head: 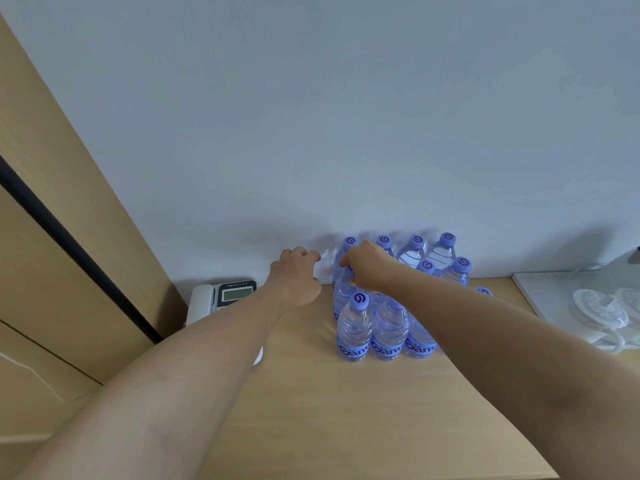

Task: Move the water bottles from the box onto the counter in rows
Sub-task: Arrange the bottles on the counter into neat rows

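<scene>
Several clear water bottles with purple caps and blue labels stand in rows on the wooden counter (pixel 346 410) against the white wall; the front row (pixel 355 332) is nearest me. My right hand (pixel 367 268) reaches over the group and pinches the neck of a bottle (pixel 344 289) at the left end of the middle row. My left hand (pixel 296 275) is just left of the rows, fingers curled round the top of a faint, blurred bottle (pixel 326 263) by the wall. The box is out of view.
A white desk phone (pixel 221 297) sits at the counter's left end beside a tall wooden panel (pixel 69 237). A white tray (pixel 554 299) with glass lids or cups (pixel 602 313) lies at the right. The near part of the counter is bare wood.
</scene>
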Motion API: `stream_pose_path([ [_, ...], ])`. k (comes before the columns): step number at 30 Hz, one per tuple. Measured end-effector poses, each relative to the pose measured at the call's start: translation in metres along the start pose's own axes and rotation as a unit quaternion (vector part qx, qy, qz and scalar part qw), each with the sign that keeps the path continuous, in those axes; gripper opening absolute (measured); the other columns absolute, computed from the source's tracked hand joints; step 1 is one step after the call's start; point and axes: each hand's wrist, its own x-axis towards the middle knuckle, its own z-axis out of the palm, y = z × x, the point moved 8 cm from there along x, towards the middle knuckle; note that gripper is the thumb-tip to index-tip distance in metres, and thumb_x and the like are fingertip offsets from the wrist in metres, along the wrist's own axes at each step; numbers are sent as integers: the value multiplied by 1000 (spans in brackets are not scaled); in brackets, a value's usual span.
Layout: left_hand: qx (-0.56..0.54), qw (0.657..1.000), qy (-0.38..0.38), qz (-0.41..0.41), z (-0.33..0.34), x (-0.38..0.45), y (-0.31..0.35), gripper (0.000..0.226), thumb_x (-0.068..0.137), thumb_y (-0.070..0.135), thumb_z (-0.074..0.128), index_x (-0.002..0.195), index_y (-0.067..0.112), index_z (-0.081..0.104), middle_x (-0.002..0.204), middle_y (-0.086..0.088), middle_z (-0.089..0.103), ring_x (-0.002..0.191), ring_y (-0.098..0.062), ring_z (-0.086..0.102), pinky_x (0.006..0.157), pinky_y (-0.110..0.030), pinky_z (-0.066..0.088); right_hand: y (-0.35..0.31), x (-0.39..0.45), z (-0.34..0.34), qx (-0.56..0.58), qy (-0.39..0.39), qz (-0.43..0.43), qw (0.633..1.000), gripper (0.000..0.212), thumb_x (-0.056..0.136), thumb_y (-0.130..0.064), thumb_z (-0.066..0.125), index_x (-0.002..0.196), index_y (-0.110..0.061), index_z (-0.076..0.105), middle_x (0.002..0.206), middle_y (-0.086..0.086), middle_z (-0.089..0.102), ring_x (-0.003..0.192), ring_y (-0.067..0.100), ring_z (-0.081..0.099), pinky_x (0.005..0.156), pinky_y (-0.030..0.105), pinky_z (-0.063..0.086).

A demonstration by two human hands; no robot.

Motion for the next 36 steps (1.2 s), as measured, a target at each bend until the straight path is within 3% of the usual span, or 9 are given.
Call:
stream_pose_path([
  [2,1,1000,1,6,-3,1,3,55,86,20,53,140,22,42,139,-8,44,128,-30,35,100,-43,39,1,-6,0,13,5,-4,1000,30,80,-7,58,107,-17,68,92,9,63,85,26,60,53,29,40],
  [6,5,1000,0,21,-11,5,17,54,86,20,54,139,21,43,137,-8,45,127,-30,36,99,-43,40,13,-14,-11,31,6,27,999,23,76,-1,51,79,-23,54,75,1,50,79,26,57,53,32,41],
  [12,2,999,23,27,-23,21,41,51,82,17,54,132,19,48,130,-7,48,121,-30,39,93,-40,42,49,-18,-25,27,26,72,997,31,79,-15,61,109,-16,68,105,7,64,90,28,64,68,35,57],
  [15,-13,999,28,19,-19,25,48,47,82,18,53,129,19,50,127,-7,49,118,-30,41,90,-39,41,61,-21,-20,23,21,71,997,25,82,-29,64,103,-14,68,103,7,64,84,27,63,62,31,51],
  [18,-4,1000,24,13,-13,27,55,48,83,17,52,131,20,49,126,-6,49,118,-30,42,92,-41,43,69,-22,-11,23,-2,79,997,35,80,-47,71,69,-17,56,77,0,54,65,19,53,49,25,38],
  [25,-9,1000,16,-1,-4,27,63,52,84,16,53,135,19,48,131,-6,47,121,-29,40,95,-43,43,67,-21,-7,16,-22,59,998,43,79,-24,71,55,-15,36,58,1,39,50,16,39,41,25,25],
  [29,-11,1000,19,1,0,25,63,50,83,13,51,133,18,49,126,-7,49,117,-30,42,92,-43,45,62,-19,-7,-9,-39,46,998,8,78,-14,70,79,-7,66,79,8,61,76,28,61,59,32,53],
  [32,-15,1000,16,1,3,24,62,51,83,11,50,133,18,49,122,-7,50,115,-30,43,90,-42,45,64,-18,-5,-4,-36,42,998,29,78,-17,72,105,-5,72,102,14,70,89,28,67,77,37,59],
  [36,-13,1000,13,1,1,26,62,50,82,13,52,132,18,50,126,-6,49,118,-29,41,93,-42,44,74,-21,-9,16,-10,78,997,42,79,-43,74,60,-15,50,65,1,50,53,14,46,42,27,36],
])
